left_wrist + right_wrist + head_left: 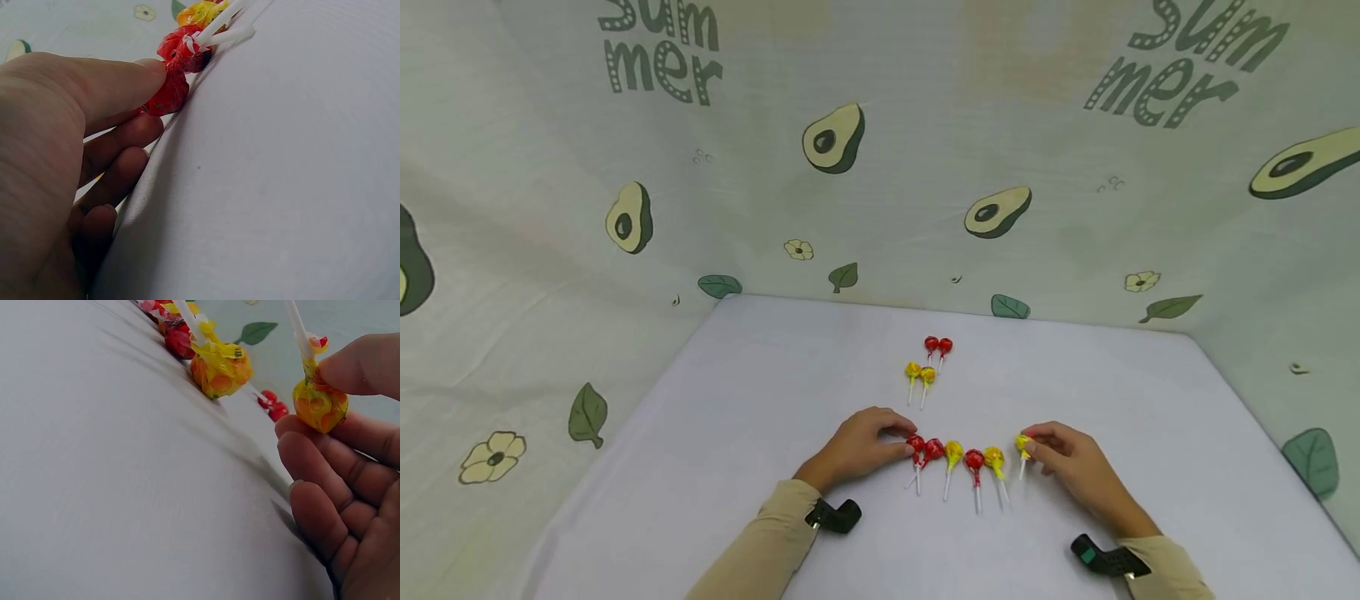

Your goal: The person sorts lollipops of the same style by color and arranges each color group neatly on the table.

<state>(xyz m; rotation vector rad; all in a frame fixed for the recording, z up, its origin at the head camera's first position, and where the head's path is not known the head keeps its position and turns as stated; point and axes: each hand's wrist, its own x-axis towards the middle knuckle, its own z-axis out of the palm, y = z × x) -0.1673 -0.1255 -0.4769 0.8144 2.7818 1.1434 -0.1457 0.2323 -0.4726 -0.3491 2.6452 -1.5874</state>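
Two hands are resting low in the middle of the head view, on a white table (737, 392). Between them a row of six lollipops is lying with the sticks pointing toward the bottom of the frame.

The left hand (857, 446) is sitting at the left end of the row. Its thumb and fingers are curling in and pinching the red lollipop (915, 444) at that end. In the left wrist view, that red lollipop (167, 94) is showing near the top middle, with the thumb pressing on it.

The right hand (1070, 465) is sitting at the right end of the row. Its thumb and fingers are pinching the yellow lollipop (1023, 445) there. In the right wrist view, this yellow lollipop (320, 403) is showing at the upper right, held against the fingers (325, 459), with its stick pointing up.

Higher up in the middle of the head view, four more lollipops (928, 360) are lying close together, two red above two yellow. A cloth with avocado pictures (834, 137) is hanging behind the table.
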